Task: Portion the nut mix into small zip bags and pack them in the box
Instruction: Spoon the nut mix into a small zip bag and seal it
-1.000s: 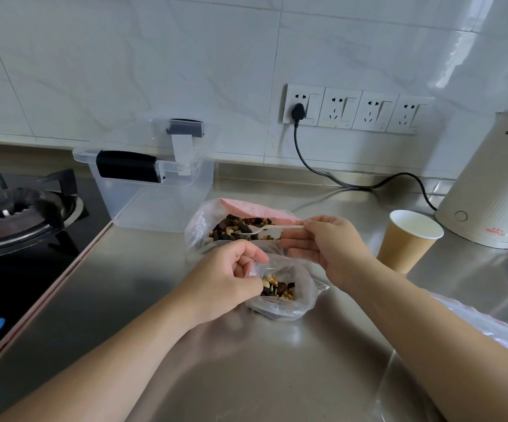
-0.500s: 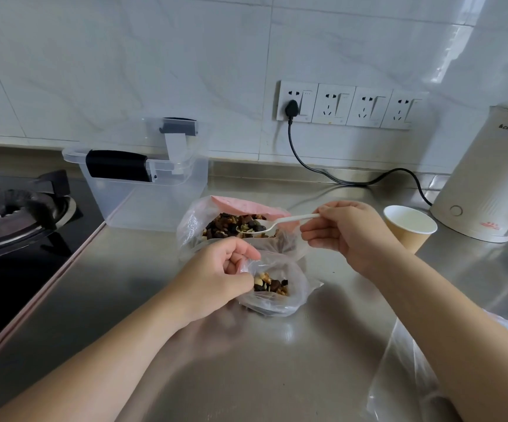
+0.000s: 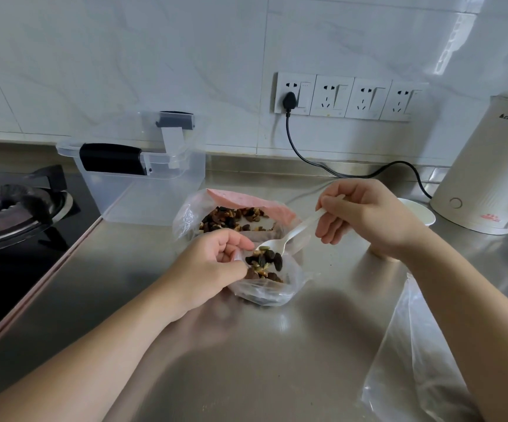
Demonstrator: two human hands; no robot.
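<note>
A small clear zip bag (image 3: 264, 292) stands on the steel counter, partly filled with nuts. My left hand (image 3: 213, 263) pinches its rim and holds the mouth wide. My right hand (image 3: 365, 219) grips the handle of a white plastic spoon (image 3: 289, 237), whose bowl is tipped over the bag's mouth with dark nuts and seeds (image 3: 264, 260) dropping from it. Just behind stands the large bag of nut mix (image 3: 231, 216) with a pink top edge. A clear plastic box (image 3: 143, 190) with black latches sits behind, at the left.
A gas stove (image 3: 12, 214) fills the left side. A paper cup (image 3: 420, 213) stands behind my right wrist, beside a white kettle (image 3: 487, 169) with a black cord (image 3: 322, 162) plugged into the wall. Loose clear bags (image 3: 414, 360) lie at the lower right.
My right hand lifted the loaded spoon out of the large bag and brought it toward me, over the small bag. My left hand kept hold of the small bag's rim.
</note>
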